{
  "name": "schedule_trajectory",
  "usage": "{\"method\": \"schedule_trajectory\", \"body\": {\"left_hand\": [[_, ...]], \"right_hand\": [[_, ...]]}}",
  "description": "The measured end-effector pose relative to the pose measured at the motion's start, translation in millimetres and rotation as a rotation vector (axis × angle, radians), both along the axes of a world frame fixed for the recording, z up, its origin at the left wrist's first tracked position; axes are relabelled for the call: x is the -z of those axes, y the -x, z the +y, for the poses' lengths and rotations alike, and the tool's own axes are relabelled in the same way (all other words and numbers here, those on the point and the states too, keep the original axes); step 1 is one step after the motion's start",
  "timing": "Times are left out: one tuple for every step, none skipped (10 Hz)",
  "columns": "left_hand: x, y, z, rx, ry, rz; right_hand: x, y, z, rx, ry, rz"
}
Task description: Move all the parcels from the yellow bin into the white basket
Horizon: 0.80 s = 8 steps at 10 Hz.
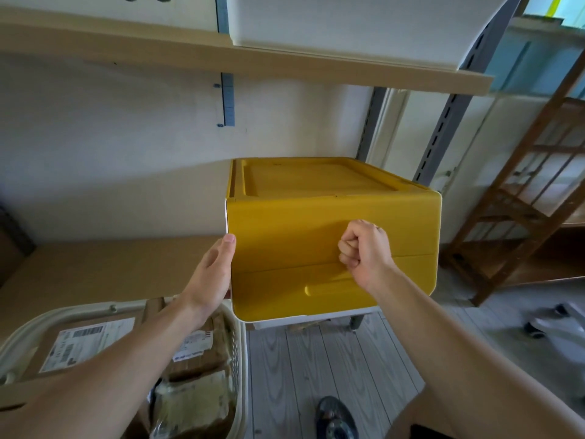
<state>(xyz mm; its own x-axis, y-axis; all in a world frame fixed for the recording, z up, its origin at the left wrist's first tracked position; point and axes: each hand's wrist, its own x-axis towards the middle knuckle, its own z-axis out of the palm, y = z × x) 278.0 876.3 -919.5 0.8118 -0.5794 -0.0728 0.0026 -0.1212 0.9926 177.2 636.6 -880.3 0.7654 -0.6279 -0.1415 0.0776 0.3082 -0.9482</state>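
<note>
The yellow bin stands on the lower shelf at centre, its front flap down and closed, so its inside is hidden. My left hand lies flat against the bin's left side edge, fingers around the corner. My right hand is a closed fist pressed against the front flap, holding nothing. The white basket sits at the lower left below the shelf. Several brown parcels with white shipping labels lie in it, partly covered by my left forearm.
A wooden shelf board extends left of the bin. An upper shelf carries a white bin. A wooden ladder rack stands at right. My foot is on the grey plank floor.
</note>
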Motion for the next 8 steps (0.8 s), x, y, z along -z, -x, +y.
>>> {"method": "schedule_trajectory", "body": {"left_hand": [[-5.9,4.6,-1.4,0.008,0.001,-0.004],[-3.1,1.4,1.7,0.002,-0.021,-0.008],[-3.9,2.2,2.2,0.030,-0.052,-0.011],[-2.1,3.7,0.3,0.032,-0.071,-0.030],[-0.1,3.5,1.7,0.027,-0.110,-0.089],[2.7,0.0,6.6,0.046,-0.132,-0.097],[-11.5,3.8,9.9,0.036,-0.177,-0.184],[-22.9,5.1,12.5,-0.103,-0.118,-0.389]], "right_hand": [[-0.2,3.4,0.4,-0.013,0.075,0.028],[2.0,15.0,7.3,-0.172,0.404,0.204],[16.5,20.9,27.4,-0.396,0.642,0.356],[27.1,14.0,31.1,-0.380,0.698,0.372],[28.0,5.7,29.6,-0.364,0.716,0.383],[29.1,7.2,29.0,-0.366,0.716,0.380],[23.9,16.5,28.0,-0.488,0.745,0.364],[15.0,26.3,37.0,-0.502,0.889,0.284]]}}
